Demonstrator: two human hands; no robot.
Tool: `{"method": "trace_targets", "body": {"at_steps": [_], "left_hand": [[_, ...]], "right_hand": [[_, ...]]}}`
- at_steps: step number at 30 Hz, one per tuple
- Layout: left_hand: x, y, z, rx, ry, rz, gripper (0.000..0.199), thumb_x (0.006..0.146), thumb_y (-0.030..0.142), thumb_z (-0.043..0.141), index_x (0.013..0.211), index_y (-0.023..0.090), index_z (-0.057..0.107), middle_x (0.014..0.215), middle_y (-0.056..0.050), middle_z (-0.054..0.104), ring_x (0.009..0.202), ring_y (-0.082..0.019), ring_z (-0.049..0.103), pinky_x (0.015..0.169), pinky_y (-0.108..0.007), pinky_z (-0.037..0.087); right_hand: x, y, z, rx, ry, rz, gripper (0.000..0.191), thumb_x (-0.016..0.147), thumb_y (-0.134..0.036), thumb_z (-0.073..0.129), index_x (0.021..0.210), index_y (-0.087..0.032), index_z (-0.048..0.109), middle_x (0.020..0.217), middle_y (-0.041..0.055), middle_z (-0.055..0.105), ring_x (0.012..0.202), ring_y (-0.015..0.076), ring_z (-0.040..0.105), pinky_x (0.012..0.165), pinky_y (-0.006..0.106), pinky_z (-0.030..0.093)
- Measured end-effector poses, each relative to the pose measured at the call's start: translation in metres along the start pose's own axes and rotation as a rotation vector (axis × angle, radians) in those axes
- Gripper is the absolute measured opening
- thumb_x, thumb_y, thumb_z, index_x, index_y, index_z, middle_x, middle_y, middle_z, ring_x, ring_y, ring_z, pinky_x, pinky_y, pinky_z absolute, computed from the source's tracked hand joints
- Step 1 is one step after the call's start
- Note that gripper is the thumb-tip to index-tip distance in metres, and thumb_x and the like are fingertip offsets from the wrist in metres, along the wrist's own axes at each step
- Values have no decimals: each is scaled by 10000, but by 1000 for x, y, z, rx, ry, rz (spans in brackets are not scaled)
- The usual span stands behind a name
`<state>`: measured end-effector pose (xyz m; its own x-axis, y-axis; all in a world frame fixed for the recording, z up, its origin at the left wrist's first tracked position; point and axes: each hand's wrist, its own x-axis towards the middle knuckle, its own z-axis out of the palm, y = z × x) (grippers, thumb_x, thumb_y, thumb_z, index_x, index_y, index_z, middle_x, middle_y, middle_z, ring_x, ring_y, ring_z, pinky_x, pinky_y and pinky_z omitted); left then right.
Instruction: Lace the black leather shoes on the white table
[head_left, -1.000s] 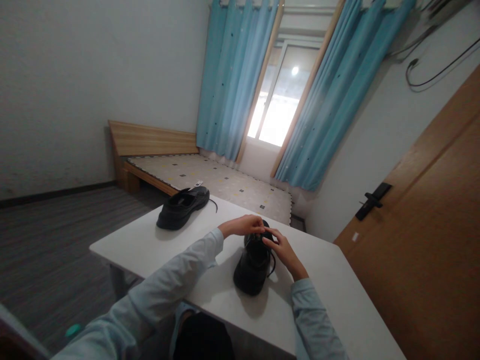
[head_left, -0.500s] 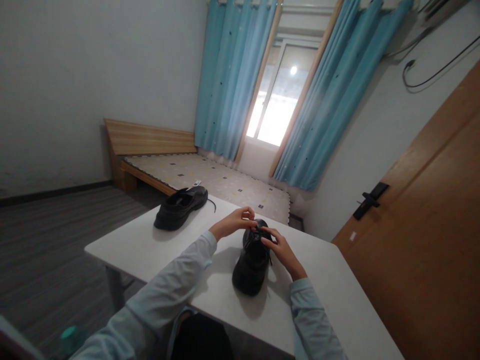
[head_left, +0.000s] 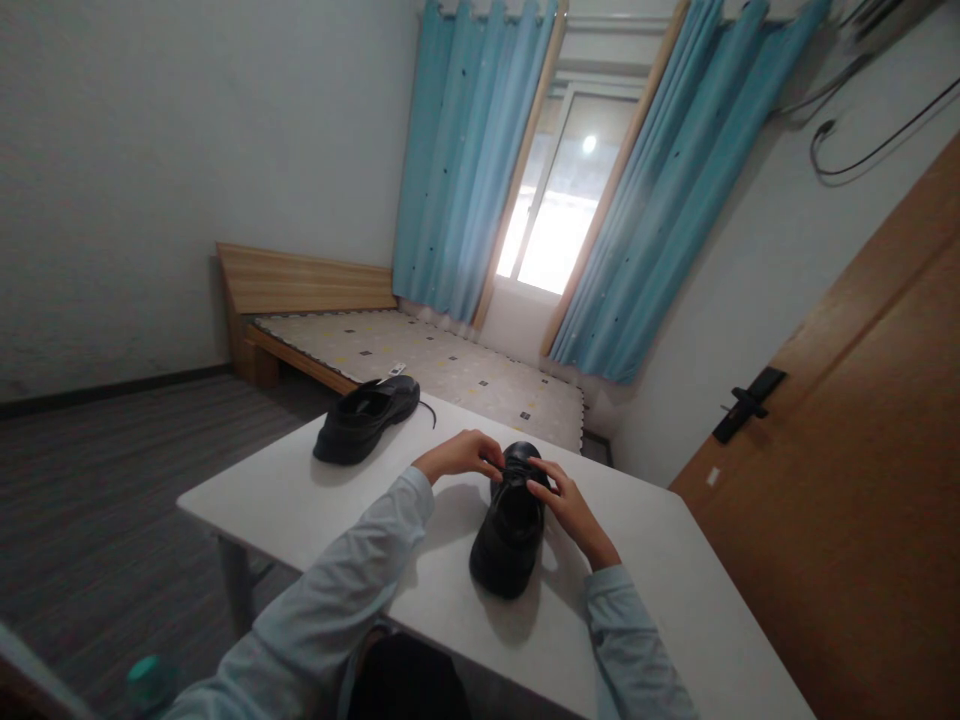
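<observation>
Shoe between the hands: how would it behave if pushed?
The near shoe likely slides rather than rolls, since it sits sole-down on the white table. Its upper probably gives somewhat around the open collar; the chunky heel looks stiffer.

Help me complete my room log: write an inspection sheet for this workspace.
Surface: white table, smooth-looking.
Job's things: near black shoe, between the hands; far black shoe, lace loose beside its toe, white tag showing.
Clutter: blurred green item, low at left.
Hands: left hand and right hand at either side of near shoe's lacing; grip unclear.
Cables: black cable, hanging by right wall.
Surroundings: bed, blue curtains, window, brown door.
</observation>
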<state>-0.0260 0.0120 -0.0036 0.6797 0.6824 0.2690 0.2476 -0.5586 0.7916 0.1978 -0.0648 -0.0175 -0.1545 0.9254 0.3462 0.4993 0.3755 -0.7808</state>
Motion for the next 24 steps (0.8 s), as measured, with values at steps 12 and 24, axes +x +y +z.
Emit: {"method": "trace_targets", "body": {"at_steps": [12,24], "left_hand": [[3,10,-1,-20,292,64,340,780,451,582,809,136,708,731,-41,682,708,-139,590,674,-223,434],[6,7,8,-246,303,12,495,784,579,499,687,110,624,671,-48,622,619,-113,553,587,-223,446]], "right_hand": [[-2,-1,2,-4,30,5,401,770,-436,590,1125,-250,615,1239,67,570,1176,256,487,919,393,432],[-1,6,-3,-30,305,107,295,718,-443,565,795,-171,649,894,103,645,657,195,604,515,306,484]]}}
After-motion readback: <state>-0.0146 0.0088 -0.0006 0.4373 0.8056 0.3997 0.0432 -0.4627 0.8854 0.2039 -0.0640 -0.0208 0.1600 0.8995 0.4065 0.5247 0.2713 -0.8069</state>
